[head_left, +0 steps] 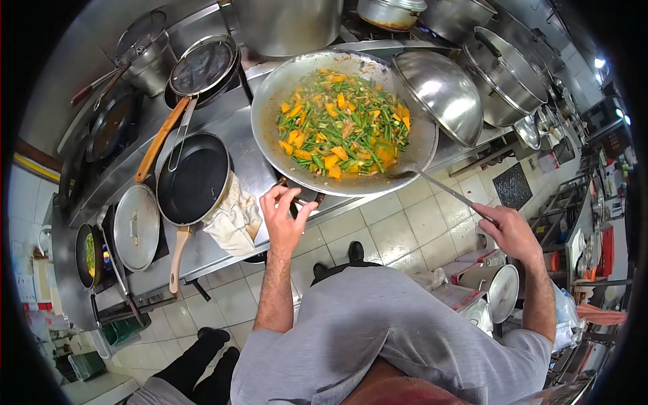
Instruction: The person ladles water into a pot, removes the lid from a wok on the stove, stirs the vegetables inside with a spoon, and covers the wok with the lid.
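Observation:
A wide metal wok [266, 128] holds chopped green beans and orange vegetable pieces [341, 128]. My right hand [503, 229] is wrapped around the long thin handle of a ladle [445, 190], whose head lies at the food's right front edge, partly hidden by it. Just below the wok's front rim is my left hand [283, 214], its fingers curved and thumb held apart. Behind those fingers, by the stove front, shows a dark, partly hidden part [305, 200]; whether I touch it cannot be made out.
A domed lid [442, 94] leans at the wok's right. To the left are a black frying pan [192, 179], a crumpled cloth [233, 219], a flat lid [137, 226] and a strainer [202, 65]. Large pots [287, 23] stand behind. Another person's legs [202, 368] show at lower left.

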A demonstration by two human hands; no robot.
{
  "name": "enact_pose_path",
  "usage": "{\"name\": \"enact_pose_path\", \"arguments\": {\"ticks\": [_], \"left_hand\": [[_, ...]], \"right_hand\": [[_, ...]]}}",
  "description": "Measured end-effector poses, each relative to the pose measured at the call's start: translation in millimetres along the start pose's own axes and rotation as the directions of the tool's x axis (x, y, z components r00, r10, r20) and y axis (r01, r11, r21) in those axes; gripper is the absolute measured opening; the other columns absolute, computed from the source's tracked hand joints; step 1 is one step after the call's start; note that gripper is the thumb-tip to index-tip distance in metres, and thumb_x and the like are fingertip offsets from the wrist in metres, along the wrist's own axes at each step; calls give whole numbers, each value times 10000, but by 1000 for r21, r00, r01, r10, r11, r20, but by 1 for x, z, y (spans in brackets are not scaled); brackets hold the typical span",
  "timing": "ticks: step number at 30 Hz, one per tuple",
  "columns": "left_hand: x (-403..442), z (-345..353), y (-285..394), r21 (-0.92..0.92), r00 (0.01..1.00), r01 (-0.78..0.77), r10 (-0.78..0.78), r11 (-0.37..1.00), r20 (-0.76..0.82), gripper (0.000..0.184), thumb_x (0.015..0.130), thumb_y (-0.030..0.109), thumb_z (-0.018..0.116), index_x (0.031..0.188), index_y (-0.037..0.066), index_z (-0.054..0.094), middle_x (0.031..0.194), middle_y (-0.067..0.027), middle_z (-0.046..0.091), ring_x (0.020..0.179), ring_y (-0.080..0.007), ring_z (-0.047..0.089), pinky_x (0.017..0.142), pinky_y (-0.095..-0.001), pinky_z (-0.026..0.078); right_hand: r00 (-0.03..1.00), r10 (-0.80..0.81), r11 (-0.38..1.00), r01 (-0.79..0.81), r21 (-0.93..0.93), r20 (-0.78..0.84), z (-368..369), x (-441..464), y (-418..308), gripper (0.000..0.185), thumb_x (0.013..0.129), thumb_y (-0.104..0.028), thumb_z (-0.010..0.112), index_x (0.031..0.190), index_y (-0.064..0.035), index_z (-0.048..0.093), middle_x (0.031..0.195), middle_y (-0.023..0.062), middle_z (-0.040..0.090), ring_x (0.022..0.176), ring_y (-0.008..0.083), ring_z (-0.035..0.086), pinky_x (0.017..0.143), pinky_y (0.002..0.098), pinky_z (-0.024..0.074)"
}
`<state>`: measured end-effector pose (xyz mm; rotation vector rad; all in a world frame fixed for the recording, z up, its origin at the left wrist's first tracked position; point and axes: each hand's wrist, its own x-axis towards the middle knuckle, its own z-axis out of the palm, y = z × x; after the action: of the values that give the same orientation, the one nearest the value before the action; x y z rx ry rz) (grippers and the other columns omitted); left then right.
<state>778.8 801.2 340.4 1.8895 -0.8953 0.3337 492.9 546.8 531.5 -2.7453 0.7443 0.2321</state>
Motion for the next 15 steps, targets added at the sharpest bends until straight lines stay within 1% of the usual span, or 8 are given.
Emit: {"name": "enact_pose_path", "arguments": {"ticks": [1, 2, 3, 4, 5, 9, 11, 15], "left_hand": [[-1, 1, -2, 1, 1000, -18, 18, 1000, -8, 377, 604, 181, 774, 916, 63, 598, 930, -85, 463, 906, -247, 434, 792, -357, 366], [-2, 2, -4, 2, 999, -35, 35, 999, -16, 359, 604, 182, 774, 894, 62, 599, 921, -80, 461, 896, -242, 431, 785, -355, 364], [-1, 1, -2, 6, 999, -39, 39, 999, -15, 318, 601, 173, 775, 845, 66, 600, 908, -68, 458, 888, -236, 426, 780, -354, 358], [-2, 2, -3, 4, 999, -37, 37, 999, -14, 318, 601, 173, 775, 845, 66, 600, 908, -68, 458, 888, -236, 426, 780, -354, 358], [-2, 2, -4, 4, 1000, -29, 29, 1000, -9, 307, 597, 167, 775, 832, 69, 602, 906, -63, 459, 890, -236, 425, 783, -353, 356], [-2, 2, -7, -12, 1000, 1, -1, 1000, -8, 281, 584, 157, 777, 790, 78, 603, 887, -50, 465, 875, -231, 422, 772, -349, 352], [-2, 3, -8, -18, 1000, 3, -3, 1000, -7, 287, 576, 164, 782, 782, 79, 600, 868, -44, 471, 857, -227, 420, 759, -347, 349], [-1, 3, -10, -6, 1000, 21, -21, 1000, 21, 307, 559, 174, 790, 786, 82, 604, 861, -42, 473, 852, -224, 421, 753, -341, 346]], "right_hand": [[1000, -24, 998, 25, -62, 10, 1, 1, -2, 327, 815, -175, 541, 1139, -133, 551, 747, 146, 579, 707, 312, 565, 649, 406, 454], [1000, -18, 998, 19, -62, 12, 5, 5, -5, 327, 815, -175, 541, 1139, -133, 551, 747, 146, 579, 707, 312, 565, 649, 406, 454], [1000, -3, 994, 5, -112, 21, 15, 12, -11, 323, 820, -177, 533, 1141, -142, 549, 734, 142, 573, 696, 313, 567, 638, 412, 457], [1000, 11, 987, -7, -160, 29, 26, 21, -15, 320, 825, -180, 524, 1143, -150, 546, 721, 137, 566, 686, 314, 569, 627, 419, 460], [999, -27, 982, 30, -188, 18, 42, 33, -15, 320, 836, -184, 507, 1155, -164, 528, 706, 147, 557, 649, 329, 570, 594, 429, 466], [998, -39, 984, 31, -178, -43, 83, 89, -25, 338, 839, -177, 498, 1175, -151, 500, 700, 174, 555, 612, 342, 562, 566, 435, 467], [993, -88, 983, 74, -167, -77, 92, 117, -23, 381, 841, -159, 479, 1219, -128, 444, 702, 204, 551, 606, 361, 565, 556, 442, 471], [996, -68, 979, 57, -196, -49, 95, 160, -25, 409, 842, -134, 444, 1248, -103, 400, 727, 223, 555, 648, 373, 574, 575, 450, 475]]}}
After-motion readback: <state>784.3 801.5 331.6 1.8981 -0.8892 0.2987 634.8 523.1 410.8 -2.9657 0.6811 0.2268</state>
